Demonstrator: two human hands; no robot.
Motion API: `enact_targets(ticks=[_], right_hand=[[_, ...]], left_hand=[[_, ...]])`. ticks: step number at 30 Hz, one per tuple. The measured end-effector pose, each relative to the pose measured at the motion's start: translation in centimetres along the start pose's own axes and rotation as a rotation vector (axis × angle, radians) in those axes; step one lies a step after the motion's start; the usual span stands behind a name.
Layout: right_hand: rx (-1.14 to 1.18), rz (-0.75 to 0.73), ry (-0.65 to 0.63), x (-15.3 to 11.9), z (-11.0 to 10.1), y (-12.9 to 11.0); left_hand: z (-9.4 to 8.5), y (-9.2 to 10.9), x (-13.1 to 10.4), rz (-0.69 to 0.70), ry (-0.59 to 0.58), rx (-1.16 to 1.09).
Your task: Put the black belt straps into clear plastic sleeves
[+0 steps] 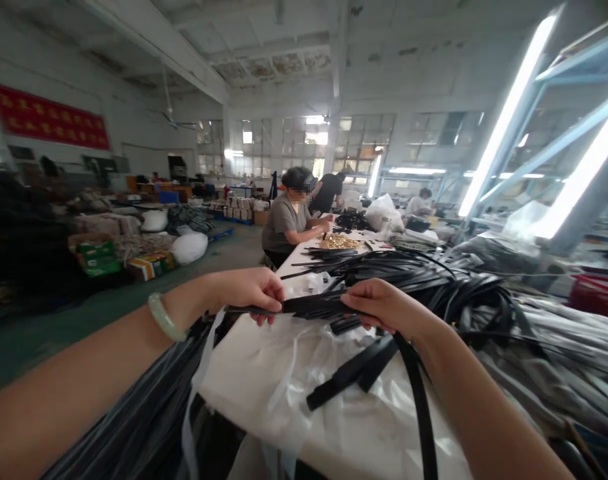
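A black strap point(420, 407) is stretched between my two hands above the table. My left hand point(257, 293), with a pale bangle point(165, 317) on its wrist, pinches the strap at the left. At the right, my right hand point(379, 305) has its fingers closed round the strap, whose tail hangs down over the table's near side. Just behind and between the hands lie more black straps point(311, 305); which ones the fingers touch is hard to tell. Short black strap pieces point(341, 375) rest on clear plastic sheeting point(304, 367) below my hands.
A white-topped table point(234, 373) runs away from me. Long black straps point(434, 280) heap up on its right, with others point(134, 407) hanging at lower left. Farther along, a seated person point(290, 220) works beside small gold-coloured parts point(339, 241). A lit tube lamp point(509, 113) stands right.
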State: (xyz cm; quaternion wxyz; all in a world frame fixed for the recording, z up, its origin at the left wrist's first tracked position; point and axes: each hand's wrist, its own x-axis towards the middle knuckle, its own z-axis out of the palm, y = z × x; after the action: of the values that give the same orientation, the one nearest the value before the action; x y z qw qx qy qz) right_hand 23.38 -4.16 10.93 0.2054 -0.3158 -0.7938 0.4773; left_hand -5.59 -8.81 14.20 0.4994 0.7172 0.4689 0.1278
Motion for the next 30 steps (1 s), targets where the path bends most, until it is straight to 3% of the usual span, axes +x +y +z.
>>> enact_targets(ticks=[5, 12, 15, 21, 30], right_hand=[[-0.224, 0.054, -0.034, 0.5, 2.5, -0.6], [-0.348, 0.134, -0.083, 0.4, 1.9, 0.1], [-0.345, 0.128, -0.120, 1.0, 2.7, 0.6], [-0.356, 0.095, -0.146, 1.9, 4.8, 1.1], [-0.202, 0.102, -0.212, 0.3, 2.2, 1.1]], left_hand=[[1.8, -2.4, 0.5, 0.055, -0.011, -0.180], [1.6, -5.9, -1.1, 0.035, -0.056, -0.280], [1.9, -6.9, -1.3, 0.045, -0.084, -0.272], [4.0, -6.8, -0.1, 0.073, -0.167, -0.388], [7.2, -6.5, -0.1, 0.154, -0.185, -0.494]])
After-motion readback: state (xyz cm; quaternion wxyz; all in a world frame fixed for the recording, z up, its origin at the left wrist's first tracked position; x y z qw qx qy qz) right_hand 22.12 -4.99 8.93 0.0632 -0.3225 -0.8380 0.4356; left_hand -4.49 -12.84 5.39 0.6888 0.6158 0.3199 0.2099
